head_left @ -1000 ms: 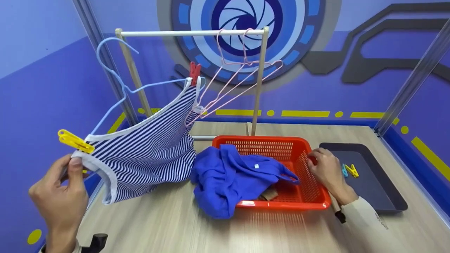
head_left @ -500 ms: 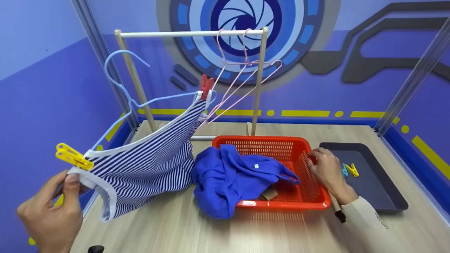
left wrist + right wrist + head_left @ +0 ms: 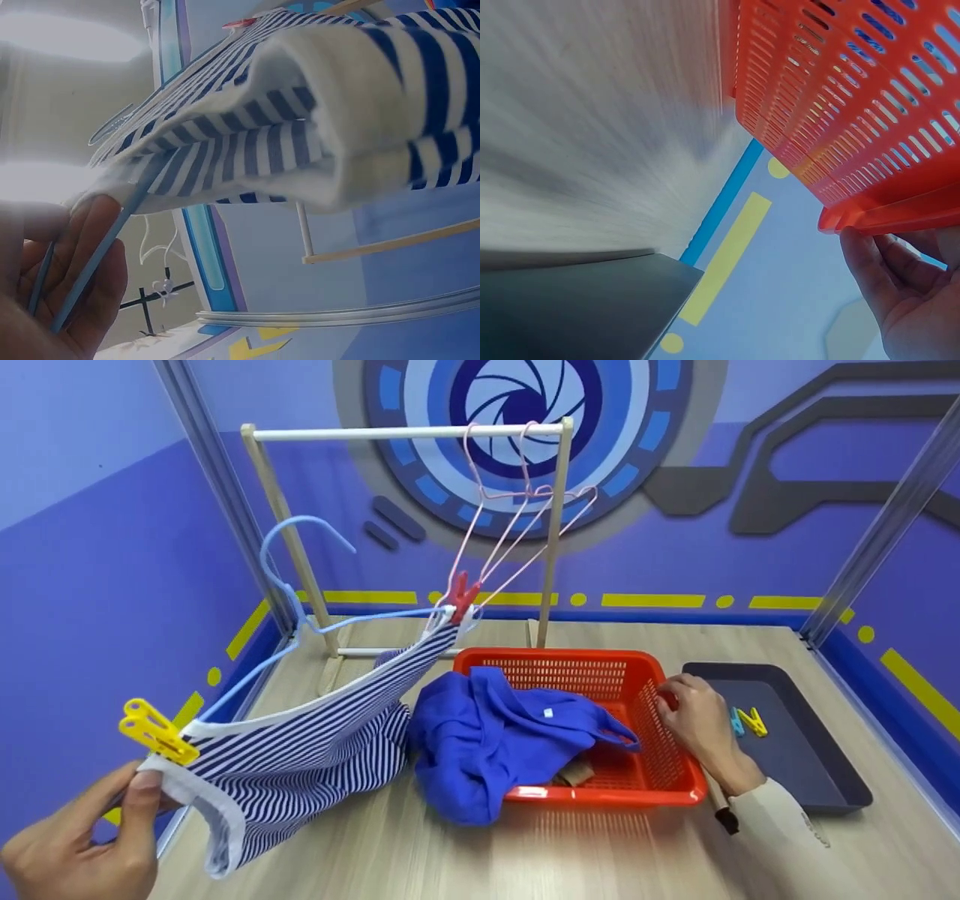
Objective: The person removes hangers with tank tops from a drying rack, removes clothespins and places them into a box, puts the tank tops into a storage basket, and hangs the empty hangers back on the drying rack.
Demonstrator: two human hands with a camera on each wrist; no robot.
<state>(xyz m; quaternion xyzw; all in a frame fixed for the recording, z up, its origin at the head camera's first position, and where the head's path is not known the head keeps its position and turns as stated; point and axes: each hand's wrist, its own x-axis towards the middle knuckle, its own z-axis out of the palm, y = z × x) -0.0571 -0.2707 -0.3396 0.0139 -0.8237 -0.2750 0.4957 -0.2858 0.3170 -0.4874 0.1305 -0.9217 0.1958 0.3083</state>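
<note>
My left hand [image 3: 90,836] pinches the end of a light blue hanger [image 3: 255,679] together with the white-trimmed edge of a navy-and-white striped sleeveless top [image 3: 315,739]. In the left wrist view, the hanger's wire [image 3: 111,240] runs from the fingers into the top's opening. A yellow clothespin [image 3: 159,733] clips the top just above that hand, and a red clothespin [image 3: 463,598] clips the other shoulder. The hanger's hook points up, free of any bar. My right hand [image 3: 701,724] grips the right rim of a red basket [image 3: 555,654], its fingers curled over the edge.
Blue cloth [image 3: 510,742] spills over the basket's left side. Behind stands a rack whose white bar [image 3: 405,433] carries pink hangers [image 3: 517,495]. At right lies a dark tray [image 3: 795,750] with a yellow clothespin [image 3: 752,721] and a teal clothespin [image 3: 736,722].
My left hand has moved down and left, lowering the hanger and top; the hook and red clothespin have swung down and right. The right hand stays on the basket.
</note>
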